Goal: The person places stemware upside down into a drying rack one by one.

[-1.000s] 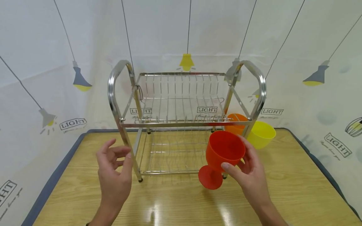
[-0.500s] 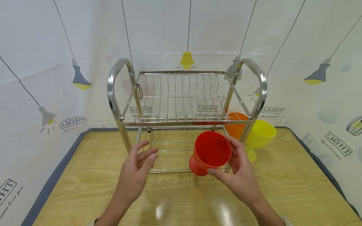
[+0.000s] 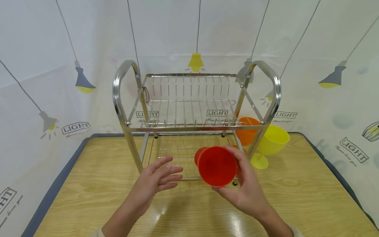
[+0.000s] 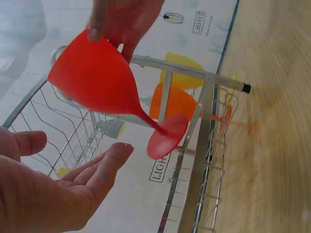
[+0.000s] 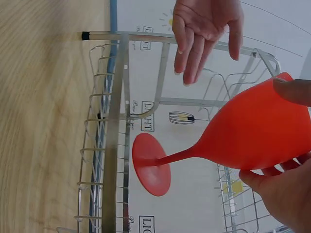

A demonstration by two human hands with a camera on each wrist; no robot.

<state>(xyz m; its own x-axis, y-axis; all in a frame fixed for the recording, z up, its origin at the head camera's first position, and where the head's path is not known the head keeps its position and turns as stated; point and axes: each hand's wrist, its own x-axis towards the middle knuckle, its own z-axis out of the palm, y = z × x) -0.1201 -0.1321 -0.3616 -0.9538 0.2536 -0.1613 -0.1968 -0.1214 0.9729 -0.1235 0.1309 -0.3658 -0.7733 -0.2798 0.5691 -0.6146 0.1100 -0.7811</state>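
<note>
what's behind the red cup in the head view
Part of the rack's lower shelf shows past the edges of the red cup. It covers what lies directly behind, including the ends of some fingers of the right hand.

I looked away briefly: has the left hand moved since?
Yes: the left hand moved right, across the rack's front left leg, toward the red goblet.

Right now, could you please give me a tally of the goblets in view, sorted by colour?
Red: 1, the red goblet held in the right hand
Orange: 1, the orange goblet, partly hidden behind the rack
Yellow: 1, the yellow goblet standing on the table
Total: 3
</note>
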